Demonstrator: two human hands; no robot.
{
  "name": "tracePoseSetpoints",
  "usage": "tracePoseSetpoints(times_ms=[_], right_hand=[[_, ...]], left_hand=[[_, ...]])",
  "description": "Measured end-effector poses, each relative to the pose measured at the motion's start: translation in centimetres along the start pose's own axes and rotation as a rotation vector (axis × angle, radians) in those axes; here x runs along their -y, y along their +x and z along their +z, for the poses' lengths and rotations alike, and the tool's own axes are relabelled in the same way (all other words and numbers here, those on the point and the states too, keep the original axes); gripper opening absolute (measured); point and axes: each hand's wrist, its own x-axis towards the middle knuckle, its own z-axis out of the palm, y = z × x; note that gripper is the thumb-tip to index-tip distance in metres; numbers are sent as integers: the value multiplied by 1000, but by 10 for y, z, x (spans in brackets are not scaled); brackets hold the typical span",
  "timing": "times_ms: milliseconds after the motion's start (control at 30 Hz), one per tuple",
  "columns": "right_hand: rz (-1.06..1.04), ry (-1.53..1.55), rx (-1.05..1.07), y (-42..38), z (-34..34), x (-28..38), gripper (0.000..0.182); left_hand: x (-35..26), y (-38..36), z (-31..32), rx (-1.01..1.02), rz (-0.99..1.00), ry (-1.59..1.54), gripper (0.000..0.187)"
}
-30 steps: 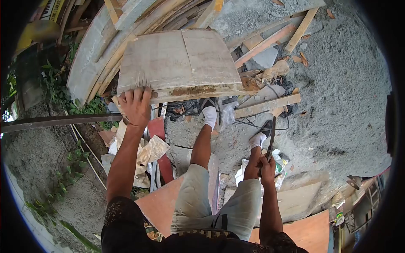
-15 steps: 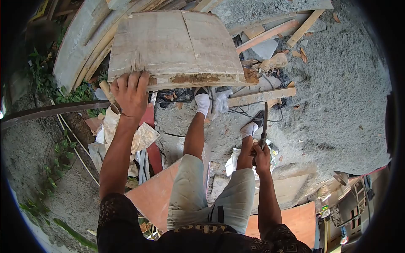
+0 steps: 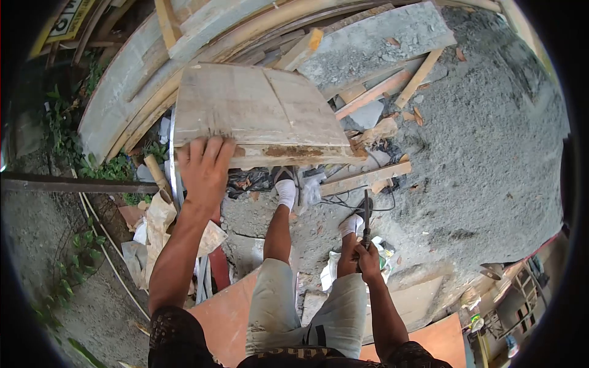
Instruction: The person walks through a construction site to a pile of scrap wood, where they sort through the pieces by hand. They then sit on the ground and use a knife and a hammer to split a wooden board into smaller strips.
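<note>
My left hand point(image 3: 205, 175) is closed over the near edge of a weathered wooden panel point(image 3: 264, 104), at its left corner. The panel is tilted up in front of my feet, its near edge rough and brown-stained. A dark crack or seam runs across its right part. In my right hand point(image 3: 368, 260), beside my right shin, is a machete point(image 3: 367, 211) gripped by the handle, its long narrow blade directed forward. The blade is apart from the panel.
Long boards point(image 3: 138, 92) are stacked beyond the panel. A cement-crusted board point(image 3: 374, 46) and loose timber point(image 3: 368, 178) lie to the right. Thin black cable point(image 3: 383, 209) crosses the ground near my right foot. Torn paper sacking point(image 3: 159, 227) and orange sheets point(image 3: 227, 316) lie around me.
The view has shifted, so the panel, both hands and the ground appear lower. My left hand still grips the panel edge and my right hand still holds the machete.
</note>
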Motion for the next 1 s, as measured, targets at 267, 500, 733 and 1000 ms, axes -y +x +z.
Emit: tracePoseSetpoints(times_ms=[267, 500, 733, 1000], right_hand=[[-75, -27, 3, 0, -6, 20, 19], [-44, 30, 104, 2, -13, 9, 23], [112, 75, 70, -3, -28, -18, 47], [13, 342, -54, -2, -47, -76, 14]], left_hand=[[32, -24, -42, 86, -529, -366, 48], [131, -60, 33, 19, -699, -340, 45], [54, 5, 81, -50, -514, -489, 30], [-215, 61, 183, 327, -225, -1002, 28]])
